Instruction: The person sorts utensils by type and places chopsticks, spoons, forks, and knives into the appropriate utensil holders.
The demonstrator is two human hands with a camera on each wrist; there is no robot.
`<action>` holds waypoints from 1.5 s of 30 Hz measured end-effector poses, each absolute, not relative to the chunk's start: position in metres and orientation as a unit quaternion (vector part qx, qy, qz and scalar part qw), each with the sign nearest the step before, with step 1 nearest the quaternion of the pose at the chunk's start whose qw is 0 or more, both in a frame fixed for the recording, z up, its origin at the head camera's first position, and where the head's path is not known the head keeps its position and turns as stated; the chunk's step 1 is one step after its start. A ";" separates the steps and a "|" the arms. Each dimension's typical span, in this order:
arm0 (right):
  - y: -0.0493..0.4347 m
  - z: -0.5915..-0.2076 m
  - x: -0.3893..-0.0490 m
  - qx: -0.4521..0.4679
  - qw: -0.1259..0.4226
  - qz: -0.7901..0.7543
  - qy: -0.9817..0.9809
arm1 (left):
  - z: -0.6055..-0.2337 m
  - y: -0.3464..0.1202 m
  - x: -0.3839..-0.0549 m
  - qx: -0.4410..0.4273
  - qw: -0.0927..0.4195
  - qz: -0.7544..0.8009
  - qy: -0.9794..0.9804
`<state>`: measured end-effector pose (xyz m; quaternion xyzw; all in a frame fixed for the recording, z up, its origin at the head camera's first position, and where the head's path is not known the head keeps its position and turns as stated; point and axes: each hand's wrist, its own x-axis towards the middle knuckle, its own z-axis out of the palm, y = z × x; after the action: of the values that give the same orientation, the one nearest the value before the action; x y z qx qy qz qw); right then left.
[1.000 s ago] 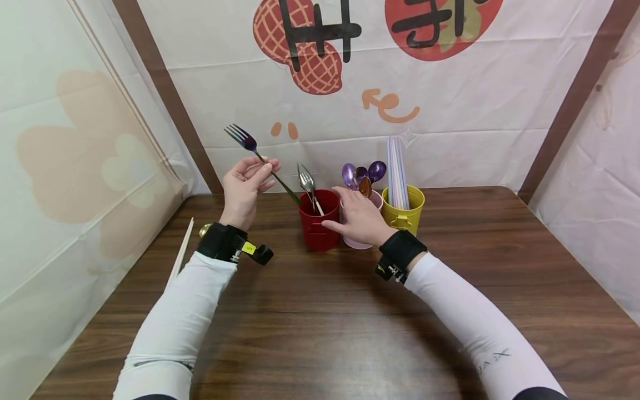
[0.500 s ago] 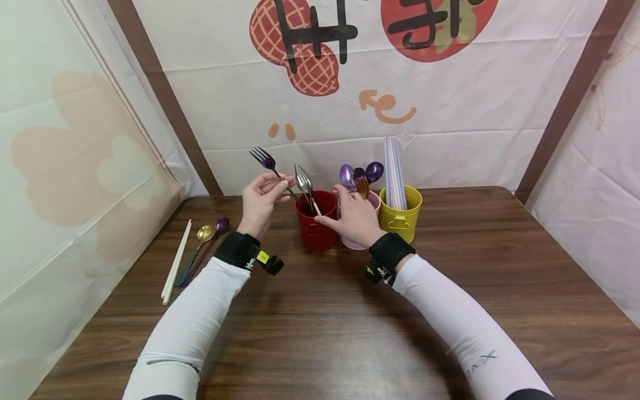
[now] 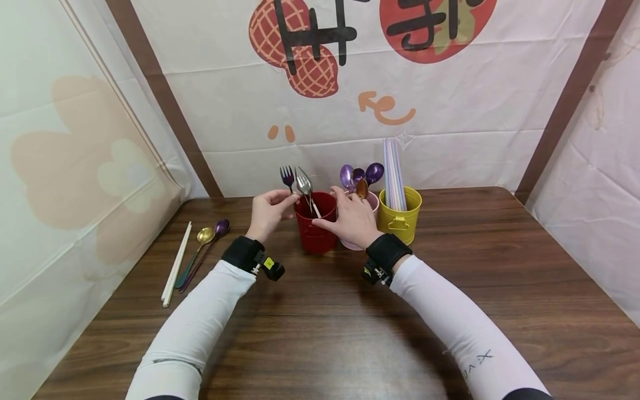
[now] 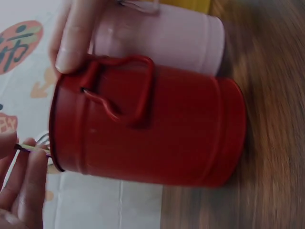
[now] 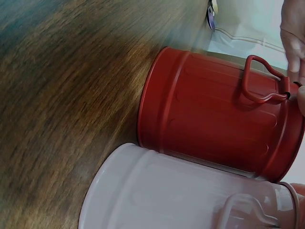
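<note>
A dark purple fork (image 3: 287, 175) points tines-up at the left rim of the red bucket (image 3: 317, 238). My left hand (image 3: 270, 213) pinches its handle between thumb and fingers; the handle's lower end is out of sight in the head view. Silver cutlery (image 3: 303, 182), including a fork, leans inside the same bucket. My right hand (image 3: 354, 220) reaches over the pink bucket (image 4: 167, 40), its thumb resting on the red bucket's rim and its other fingers spread near the pink one's rim. Purple and bronze spoons (image 3: 374, 173) stand in the pink bucket.
To the right, a yellow bucket (image 3: 399, 224) holds striped straws (image 3: 394, 176). White chopsticks (image 3: 176, 265), a gold-bowled spoon (image 3: 204, 236) and a purple spoon (image 3: 221, 228) lie on the wooden table (image 3: 320, 333) at left. A printed cloth wall (image 3: 450, 122) rises behind.
My left hand has moved right and the fork has come down to the red bucket's rim, turning more upright. My right hand has stayed almost in place.
</note>
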<state>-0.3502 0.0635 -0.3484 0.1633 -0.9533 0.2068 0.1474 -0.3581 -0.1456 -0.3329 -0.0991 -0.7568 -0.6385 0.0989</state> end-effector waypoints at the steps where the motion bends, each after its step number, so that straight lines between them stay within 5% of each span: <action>1: 0.064 -0.348 -0.350 0.163 0.148 0.207 -0.953 | -0.334 -0.146 -0.359 -0.096 0.104 -0.620 -0.772; 26: 0.062 -0.350 -0.348 0.168 0.147 0.209 -0.952 | -0.347 -0.160 -0.364 -0.124 0.167 -0.451 -0.868; 35: 0.063 -0.352 -0.349 0.167 0.156 0.217 -0.949 | -0.350 -0.192 -0.356 -0.117 0.148 -0.415 -0.890; 45: 0.064 -0.351 -0.349 0.165 0.153 0.220 -0.949 | -0.359 -0.255 -0.347 -0.112 0.086 -0.207 -0.968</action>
<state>-0.3494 0.0643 -0.3512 0.1652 -0.9492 0.2198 0.1532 -0.3474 -0.2555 -0.3585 -0.1121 -0.9681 -0.2069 0.0856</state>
